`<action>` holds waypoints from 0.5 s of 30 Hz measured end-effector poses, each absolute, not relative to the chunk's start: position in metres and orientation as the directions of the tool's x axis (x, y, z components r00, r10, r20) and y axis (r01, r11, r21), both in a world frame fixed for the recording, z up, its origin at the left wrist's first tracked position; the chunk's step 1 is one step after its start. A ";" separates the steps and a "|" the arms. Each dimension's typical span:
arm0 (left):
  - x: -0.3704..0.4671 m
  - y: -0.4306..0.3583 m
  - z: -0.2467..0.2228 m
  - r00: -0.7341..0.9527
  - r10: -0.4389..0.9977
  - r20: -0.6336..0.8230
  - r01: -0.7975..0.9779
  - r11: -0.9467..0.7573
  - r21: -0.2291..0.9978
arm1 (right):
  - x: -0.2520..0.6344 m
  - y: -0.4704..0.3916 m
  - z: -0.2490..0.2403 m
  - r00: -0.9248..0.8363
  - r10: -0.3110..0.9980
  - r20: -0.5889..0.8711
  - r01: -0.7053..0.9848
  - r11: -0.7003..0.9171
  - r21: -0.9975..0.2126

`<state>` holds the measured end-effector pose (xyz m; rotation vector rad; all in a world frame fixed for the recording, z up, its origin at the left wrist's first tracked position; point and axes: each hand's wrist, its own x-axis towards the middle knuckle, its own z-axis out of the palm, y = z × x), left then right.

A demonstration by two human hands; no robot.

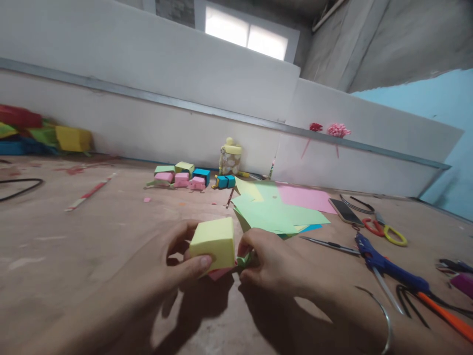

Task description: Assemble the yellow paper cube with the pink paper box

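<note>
Cube: yellow paper cube (213,240) is being held just above the desk (92,256), near its front edge, between both hands.
Left hand: left hand (162,268) is being closed on the cube, the thumb pressed on its front lower edge and the other fingers (183,230) curled behind it.
Right hand: right hand (268,261) is being kept narrow, its fingers pinched on a small green paper piece (246,259) touching the cube's right lower corner.
Underside: pink paper part (219,272) is showing under the cube; how it is attached cannot be told.
Around: coloured paper sheets (281,212) are lying just behind the hands, scissors (384,230) and a blue glue gun (388,266) to the right.
Risk: thin walls are probably being dented if the thumb presses harder; the green piece could be torn or pulled loose by a strong pinch.
</note>
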<state>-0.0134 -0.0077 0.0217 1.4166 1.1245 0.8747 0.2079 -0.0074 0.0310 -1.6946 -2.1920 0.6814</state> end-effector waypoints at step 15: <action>-0.018 0.004 0.012 0.259 0.964 0.060 0.298 -0.139 0.944 | 0.209 -0.008 0.044 -0.339 0.941 -0.008 0.733 0.258 -0.629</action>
